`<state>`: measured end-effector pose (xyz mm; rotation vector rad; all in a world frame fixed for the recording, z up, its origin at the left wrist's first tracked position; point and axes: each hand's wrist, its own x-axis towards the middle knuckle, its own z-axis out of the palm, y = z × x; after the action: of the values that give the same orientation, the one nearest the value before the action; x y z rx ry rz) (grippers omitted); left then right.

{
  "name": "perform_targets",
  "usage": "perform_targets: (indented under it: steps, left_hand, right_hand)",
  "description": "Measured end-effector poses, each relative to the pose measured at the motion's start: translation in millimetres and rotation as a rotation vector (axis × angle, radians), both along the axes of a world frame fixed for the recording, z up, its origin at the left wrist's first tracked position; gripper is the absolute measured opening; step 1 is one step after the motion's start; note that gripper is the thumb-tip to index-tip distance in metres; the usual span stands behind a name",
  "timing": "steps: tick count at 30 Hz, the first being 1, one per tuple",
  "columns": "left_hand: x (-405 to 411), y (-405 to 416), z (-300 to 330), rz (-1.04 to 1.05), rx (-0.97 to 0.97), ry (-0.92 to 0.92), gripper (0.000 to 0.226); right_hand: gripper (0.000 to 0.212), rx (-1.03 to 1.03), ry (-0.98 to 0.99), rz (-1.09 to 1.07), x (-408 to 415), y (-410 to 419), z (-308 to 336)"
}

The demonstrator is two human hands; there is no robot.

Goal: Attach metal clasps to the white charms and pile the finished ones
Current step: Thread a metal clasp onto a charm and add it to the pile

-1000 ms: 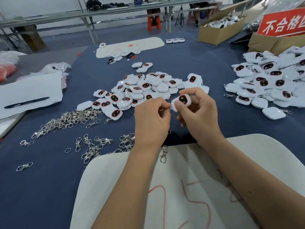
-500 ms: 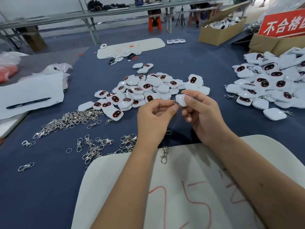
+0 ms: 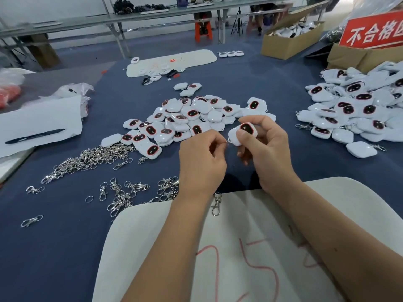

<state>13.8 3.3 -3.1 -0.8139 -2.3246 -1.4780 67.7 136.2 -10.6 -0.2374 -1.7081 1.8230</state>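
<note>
My right hand grips a white charm with a black, red-rimmed window facing up. My left hand pinches a metal clasp at the charm's lower left corner; the clasp's hook dangles below my left wrist. A heap of unclasped white charms lies on the blue cloth just beyond my hands. Loose silver clasps are strewn to the left. The pile of finished charms with clasps sits at the right.
A white foam board with red writing lies under my forearms. Paper with a black pen is at the left edge. Cardboard boxes and a red sign stand at the back right. Another white board lies far back.
My right hand has turned the charm so its black window faces up again and lowered it slightly. The left hand still pinches the clasp at the charm's corner.
</note>
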Motion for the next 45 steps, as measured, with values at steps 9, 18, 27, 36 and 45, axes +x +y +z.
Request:
perform_targets:
  steps: [9,18,27,36,45]
  left_hand:
    - [4,8,-4,0.052,0.034,-0.073,0.011]
    - [7,73,7,-0.087,0.152,-0.448,0.020]
    - [-27,108,-3,-0.095,-0.777,0.246,0.066]
    - [-27,86,-5,-0.115,-0.669,0.262,0.017]
    - [-22,33,-1,0.003,-0.477,0.190,0.015]
  right_hand:
    - [0.019,-0.029,-0.052,-0.144,-4,-2,-1]
    - [0.019,-0.367,0.030,-0.658,-6,30,2]
    - [0.043,0.058,-0.178,-0.683,-4,38,-1]
    - [0.062,0.739,-0.636,-0.301,-14,30,-3]
    - [0.035,0.784,-0.329,-0.035,-9,17,0]
